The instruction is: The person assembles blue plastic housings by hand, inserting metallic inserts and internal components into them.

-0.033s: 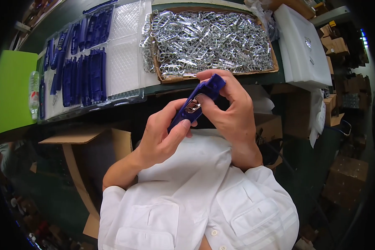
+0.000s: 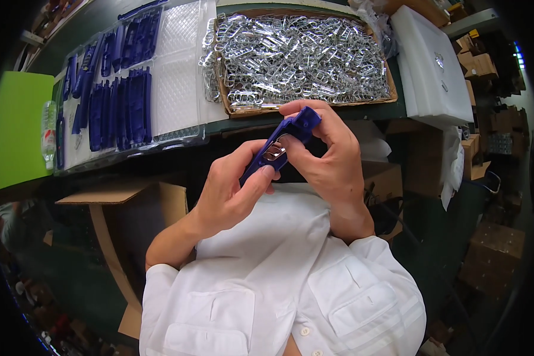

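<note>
Change: the other picture is from the very same moment, so nothing has moved. Your 2 hands and the blue part sit in the same spots.
Left hand: your left hand (image 2: 231, 190) is curled around the low end of the blue plastic part (image 2: 282, 142), with the thumb pressed on its side.
Right hand: your right hand (image 2: 329, 157) grips the top end of the same part, fingers wrapped over it.
Where the part is: up in front of your chest, just below the table edge (image 2: 350, 111), held tilted between both hands.
Blue part: long, thin and hard, smooth dark blue plastic, with a blocky end at the top.
Metal piece: a small shiny metal piece (image 2: 275, 153) sits in the middle of the part, right by your fingertips.
Cardboard tray: a flat brown cardboard tray (image 2: 391, 89) on the table, piled with shiny silver metal clips (image 2: 296, 56) in a tangle.
Clear trays: bumpy see-through plastic trays (image 2: 178, 77) to your left, with rows of more long blue parts (image 2: 121, 107).
White foam: thick soft-looking white foam sheets (image 2: 433, 65) to your right, stacked flat.
Shirt: white cloth shirt (image 2: 267, 285) with pockets and buttons.
</note>
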The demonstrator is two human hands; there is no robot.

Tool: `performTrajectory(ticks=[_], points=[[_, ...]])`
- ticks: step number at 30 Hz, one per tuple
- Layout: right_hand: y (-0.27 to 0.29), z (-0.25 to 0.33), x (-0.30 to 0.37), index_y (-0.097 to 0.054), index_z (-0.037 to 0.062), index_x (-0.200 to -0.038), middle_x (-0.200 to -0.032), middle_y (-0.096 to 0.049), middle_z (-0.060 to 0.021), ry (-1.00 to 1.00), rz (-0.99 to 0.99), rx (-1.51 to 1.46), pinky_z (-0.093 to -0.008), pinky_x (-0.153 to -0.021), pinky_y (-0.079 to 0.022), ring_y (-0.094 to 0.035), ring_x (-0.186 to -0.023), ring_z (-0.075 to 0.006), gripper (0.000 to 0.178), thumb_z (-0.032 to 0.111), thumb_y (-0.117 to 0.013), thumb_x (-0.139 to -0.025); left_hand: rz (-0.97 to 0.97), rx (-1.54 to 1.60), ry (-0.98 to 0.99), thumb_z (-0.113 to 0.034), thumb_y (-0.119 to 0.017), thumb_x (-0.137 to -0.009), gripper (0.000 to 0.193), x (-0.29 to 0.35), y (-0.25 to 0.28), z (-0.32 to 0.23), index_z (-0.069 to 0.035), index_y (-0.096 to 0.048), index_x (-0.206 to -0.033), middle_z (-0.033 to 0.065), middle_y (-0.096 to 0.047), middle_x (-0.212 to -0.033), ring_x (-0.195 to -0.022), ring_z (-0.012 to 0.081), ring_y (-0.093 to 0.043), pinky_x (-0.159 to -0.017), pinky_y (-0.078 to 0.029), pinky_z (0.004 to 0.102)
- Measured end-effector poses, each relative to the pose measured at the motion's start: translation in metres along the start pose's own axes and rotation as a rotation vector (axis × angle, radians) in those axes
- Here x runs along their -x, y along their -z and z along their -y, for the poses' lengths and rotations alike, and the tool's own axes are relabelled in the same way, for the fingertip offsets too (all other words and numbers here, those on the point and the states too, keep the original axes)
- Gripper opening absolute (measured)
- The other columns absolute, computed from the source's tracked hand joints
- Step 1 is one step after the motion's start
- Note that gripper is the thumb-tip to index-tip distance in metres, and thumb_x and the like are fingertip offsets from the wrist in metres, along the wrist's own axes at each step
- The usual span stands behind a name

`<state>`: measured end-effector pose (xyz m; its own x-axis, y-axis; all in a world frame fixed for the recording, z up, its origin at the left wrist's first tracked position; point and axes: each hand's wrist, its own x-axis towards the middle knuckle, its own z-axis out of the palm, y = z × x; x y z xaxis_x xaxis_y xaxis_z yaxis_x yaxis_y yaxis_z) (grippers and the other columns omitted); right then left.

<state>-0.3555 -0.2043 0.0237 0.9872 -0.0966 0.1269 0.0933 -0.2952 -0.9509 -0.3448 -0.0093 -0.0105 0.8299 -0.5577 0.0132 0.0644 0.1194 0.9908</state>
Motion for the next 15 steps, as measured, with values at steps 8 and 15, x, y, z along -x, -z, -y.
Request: performTrajectory(ticks=[8,15], points=[[-0.004,-0.012,0.006,-0.067,-0.0005,-0.116,-0.108,-0.070,-0.0041,0.010,-0.014,0.021,-0.0244,-0.087,-0.055,-0.067,-0.096,-0.0077,0.028,-0.008,-0.071,-0.090,-0.080,-0.027,0.126,-0.016,-0.059,-0.108,0.023,-0.014,-0.006,0.012,0.004,-0.071,-0.104,0.0042,-0.067,-0.071,-0.064,0.0093,-0.066,-0.058,-0.054,0.0253],[-0.004,-0.028,-0.004,-0.067,0.0007,-0.111,-0.097,-0.071,-0.0027,0.008,-0.025,0.059,-0.0236,-0.081,-0.055,-0.066,-0.089,-0.0062,0.021,-0.005,-0.071,-0.091,-0.120,0.028,0.171,-0.015,-0.058,-0.108,0.022,-0.026,-0.009,0.021,0.001,-0.072,-0.101,0.0027,-0.067,-0.073,-0.063,0.0076,-0.064,-0.053,-0.051,0.0244]])
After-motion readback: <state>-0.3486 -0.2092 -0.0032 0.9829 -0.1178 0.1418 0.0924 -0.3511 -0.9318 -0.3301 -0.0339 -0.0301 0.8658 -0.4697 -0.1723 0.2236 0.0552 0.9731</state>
